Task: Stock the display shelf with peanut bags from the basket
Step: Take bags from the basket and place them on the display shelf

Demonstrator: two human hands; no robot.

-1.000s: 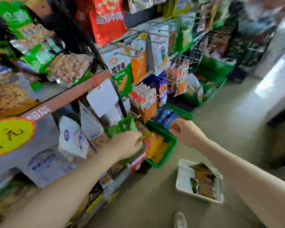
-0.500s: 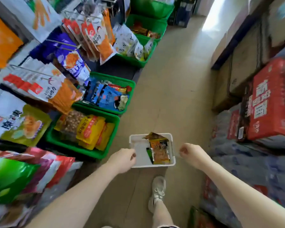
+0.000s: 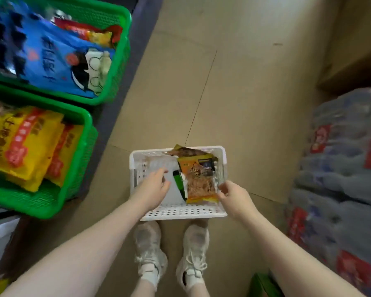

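Observation:
A white perforated basket [image 3: 181, 212] sits on the floor just in front of my feet. Inside it lies an orange peanut bag [image 3: 198, 180] with a clear window, on top of a green-edged bag [image 3: 178, 182] and another bag poking over the far rim. My left hand [image 3: 153, 187] reaches into the basket's left half, fingers spread, holding nothing. My right hand [image 3: 234, 195] is at the basket's right rim, fingers apart and touching the orange bag's lower right corner. The display shelf is out of view.
Two green baskets stand at the left: the near one [image 3: 73, 189] holds yellow snack packs, the far one [image 3: 118, 67] blue bags. Shrink-wrapped bottle packs [image 3: 341, 179] are stacked at the right. Tan floor [image 3: 234, 93] runs ahead between them.
The view has swung from the shelf down to the floor basket. Both hands have dropped from shelf height into the white basket, and their fists have opened.

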